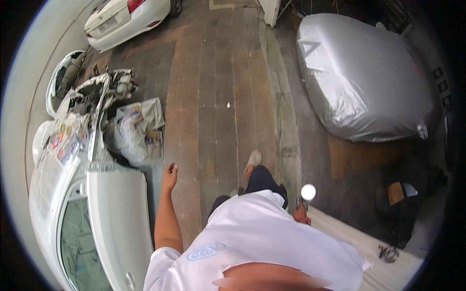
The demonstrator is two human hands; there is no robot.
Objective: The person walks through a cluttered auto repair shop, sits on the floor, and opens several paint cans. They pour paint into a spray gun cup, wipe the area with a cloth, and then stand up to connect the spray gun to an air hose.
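Observation:
Out to the left, my left hand (169, 178) hangs free beside the open white car door (119, 218), touching nothing. Its fingers are loosely bent and somewhat apart, with nothing visible in them. Close to my right hip, my right hand (302, 215) is closed around a tool with a round white top (308, 192). The top is bright, and a dark part shows below it; its exact kind is not clear. Most of the grip is hidden by my fingers and shirt.
A stripped white car body (48, 194) lines the left, with a plastic-covered heap (138, 131) at its front. Far left stands a white car (126, 22). A silver-covered car (369, 77) fills the right. Behind my right hand is a pale board (349, 237) with a dark coil (388, 253).

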